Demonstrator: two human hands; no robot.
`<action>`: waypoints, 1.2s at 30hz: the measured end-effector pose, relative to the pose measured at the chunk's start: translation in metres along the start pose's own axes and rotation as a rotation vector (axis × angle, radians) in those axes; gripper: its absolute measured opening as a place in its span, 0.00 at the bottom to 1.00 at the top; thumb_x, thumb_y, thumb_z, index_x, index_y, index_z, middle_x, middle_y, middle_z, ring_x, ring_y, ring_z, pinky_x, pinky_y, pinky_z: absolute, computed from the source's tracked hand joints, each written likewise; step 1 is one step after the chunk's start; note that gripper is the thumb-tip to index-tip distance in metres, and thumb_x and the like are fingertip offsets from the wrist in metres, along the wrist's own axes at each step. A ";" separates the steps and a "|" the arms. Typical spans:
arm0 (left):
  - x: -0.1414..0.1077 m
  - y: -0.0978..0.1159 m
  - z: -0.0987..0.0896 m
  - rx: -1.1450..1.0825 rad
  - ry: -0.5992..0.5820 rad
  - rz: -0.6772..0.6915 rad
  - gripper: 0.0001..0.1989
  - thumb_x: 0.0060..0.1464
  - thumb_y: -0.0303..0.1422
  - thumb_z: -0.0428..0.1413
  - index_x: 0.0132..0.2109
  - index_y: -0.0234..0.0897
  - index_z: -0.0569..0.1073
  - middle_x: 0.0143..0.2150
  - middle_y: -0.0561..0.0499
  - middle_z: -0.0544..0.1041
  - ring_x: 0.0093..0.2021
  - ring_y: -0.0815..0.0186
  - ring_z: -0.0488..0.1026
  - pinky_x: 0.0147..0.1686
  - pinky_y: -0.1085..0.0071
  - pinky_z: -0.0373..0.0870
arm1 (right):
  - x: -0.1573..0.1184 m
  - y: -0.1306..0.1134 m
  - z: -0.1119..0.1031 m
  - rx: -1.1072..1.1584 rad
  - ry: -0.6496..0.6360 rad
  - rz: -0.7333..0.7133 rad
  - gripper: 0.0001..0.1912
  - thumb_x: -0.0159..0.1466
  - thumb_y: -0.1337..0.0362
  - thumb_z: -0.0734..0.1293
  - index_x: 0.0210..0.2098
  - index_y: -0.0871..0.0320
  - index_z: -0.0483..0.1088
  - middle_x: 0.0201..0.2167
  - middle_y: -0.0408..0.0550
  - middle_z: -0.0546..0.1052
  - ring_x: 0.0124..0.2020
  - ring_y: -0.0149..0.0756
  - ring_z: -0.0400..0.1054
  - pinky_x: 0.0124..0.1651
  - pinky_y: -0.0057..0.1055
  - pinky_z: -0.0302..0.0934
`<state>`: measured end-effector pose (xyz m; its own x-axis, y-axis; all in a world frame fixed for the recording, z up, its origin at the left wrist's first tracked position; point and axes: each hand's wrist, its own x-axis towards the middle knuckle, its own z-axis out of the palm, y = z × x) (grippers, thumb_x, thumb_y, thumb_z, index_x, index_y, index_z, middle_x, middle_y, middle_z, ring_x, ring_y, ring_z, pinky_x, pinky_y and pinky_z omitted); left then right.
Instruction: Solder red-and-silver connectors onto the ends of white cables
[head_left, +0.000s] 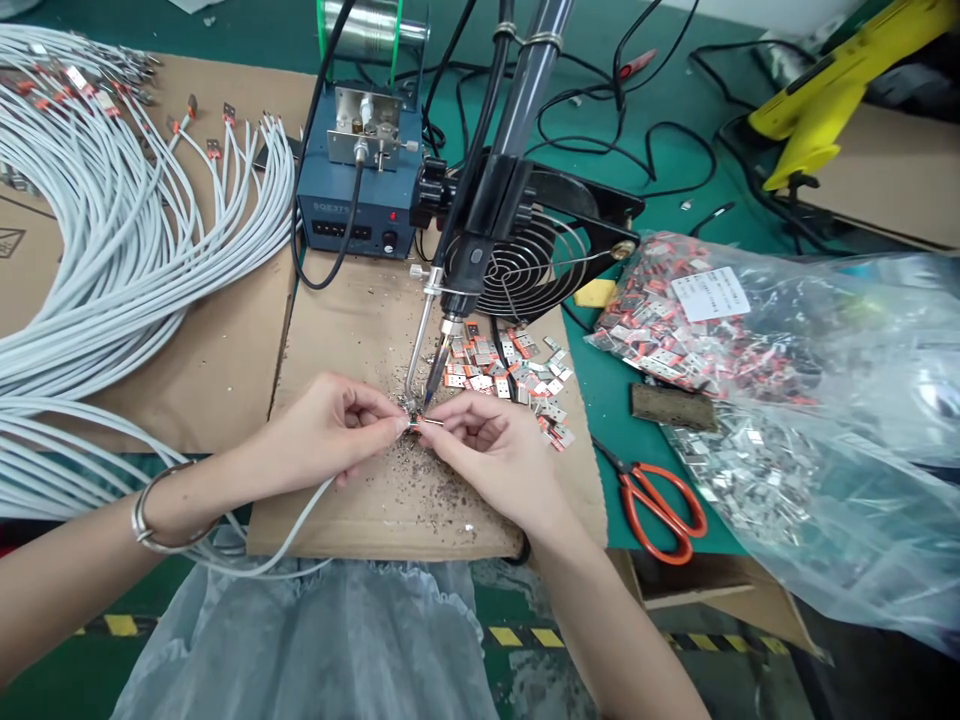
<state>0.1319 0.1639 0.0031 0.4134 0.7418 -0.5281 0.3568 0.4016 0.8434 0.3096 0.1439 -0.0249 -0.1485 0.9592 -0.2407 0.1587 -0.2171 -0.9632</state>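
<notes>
Terminal tab (429,423) sat pinched in my right hand (491,450) under the soldering iron tip (429,395); my left hand (330,430) pinched the grey wire (300,515) end against it, over the cardboard pad (352,330). Soldering looked underway; next, I judged, both pinches needed holding steady until the joint set.

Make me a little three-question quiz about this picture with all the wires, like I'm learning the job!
1. True or false: the orange-handled scissors lie to the right of the right hand.
2. Which wrist wears the bracelet?
3. What does the left hand hold? A) yellow glue gun B) grey cable end C) scissors

Key: 1 true; 2 left; 3 B, pinched under the soldering iron tip.
</notes>
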 end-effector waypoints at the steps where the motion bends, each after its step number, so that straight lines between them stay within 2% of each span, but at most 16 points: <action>1: 0.000 0.000 0.000 0.006 0.000 0.002 0.08 0.53 0.31 0.54 0.33 0.31 0.75 0.14 0.60 0.64 0.12 0.77 0.61 0.12 0.84 0.61 | 0.000 0.001 0.001 -0.002 0.000 -0.006 0.06 0.53 0.63 0.70 0.27 0.60 0.72 0.20 0.44 0.75 0.21 0.30 0.67 0.23 0.26 0.57; 5: 0.001 -0.001 -0.001 0.020 -0.012 0.012 0.09 0.54 0.32 0.53 0.32 0.31 0.75 0.14 0.60 0.64 0.12 0.77 0.61 0.12 0.84 0.61 | 0.001 0.002 0.001 0.013 0.002 -0.027 0.06 0.54 0.63 0.70 0.26 0.60 0.71 0.20 0.44 0.74 0.21 0.30 0.66 0.22 0.25 0.57; 11: 0.003 -0.002 -0.001 -0.015 -0.013 0.023 0.09 0.54 0.33 0.54 0.32 0.31 0.75 0.15 0.59 0.65 0.12 0.77 0.61 0.11 0.84 0.62 | 0.001 -0.001 -0.004 0.120 -0.049 -0.034 0.04 0.55 0.65 0.69 0.29 0.59 0.73 0.23 0.46 0.78 0.25 0.30 0.70 0.27 0.25 0.63; 17: 0.004 -0.001 -0.002 -0.049 -0.022 0.008 0.08 0.53 0.32 0.54 0.31 0.32 0.75 0.16 0.59 0.65 0.12 0.77 0.62 0.10 0.84 0.61 | 0.001 -0.003 -0.008 0.135 -0.105 -0.018 0.03 0.56 0.66 0.69 0.31 0.59 0.73 0.24 0.46 0.79 0.24 0.29 0.70 0.24 0.24 0.61; 36: 0.001 0.003 0.001 -0.088 0.014 -0.025 0.08 0.53 0.31 0.55 0.32 0.30 0.74 0.16 0.58 0.67 0.12 0.78 0.62 0.10 0.84 0.61 | 0.000 -0.003 -0.010 0.151 -0.123 -0.009 0.04 0.55 0.65 0.70 0.29 0.59 0.76 0.21 0.43 0.77 0.22 0.28 0.69 0.26 0.24 0.62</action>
<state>0.1339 0.1651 0.0052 0.3936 0.7380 -0.5481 0.2914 0.4654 0.8358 0.3185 0.1467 -0.0208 -0.2690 0.9337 -0.2362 0.0096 -0.2426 -0.9701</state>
